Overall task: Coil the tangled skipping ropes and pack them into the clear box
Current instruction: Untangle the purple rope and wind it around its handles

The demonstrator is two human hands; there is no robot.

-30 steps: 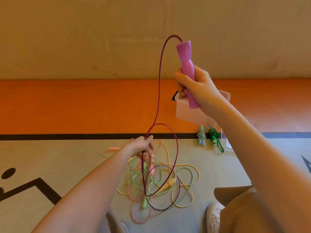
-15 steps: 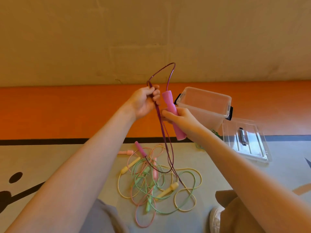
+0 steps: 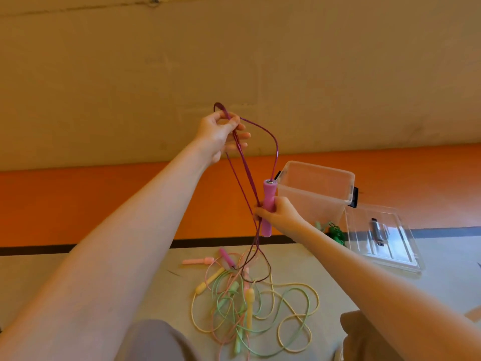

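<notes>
Two grips: left hand (image 3: 221, 134) pinches purple rope (image 3: 244, 173) loops; right hand (image 3: 279, 216) clasps pink handle (image 3: 268, 207)
Handling: light, limp, likely springy; hold gathered loops

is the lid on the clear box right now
No, the lid lies flat on the floor beside the clear box, whose top is open.

Grey floor (image 3: 442, 295) with ropes, box and lid

A tangle of pastel ropes (image 3: 250, 306) lies loose on it, a pink handle (image 3: 197, 261) at its far left edge; the clear box (image 3: 316, 194) stands tilted beyond, its lid (image 3: 382, 241) just right, and what seems a coiled green rope (image 3: 337, 234) between them.
</notes>
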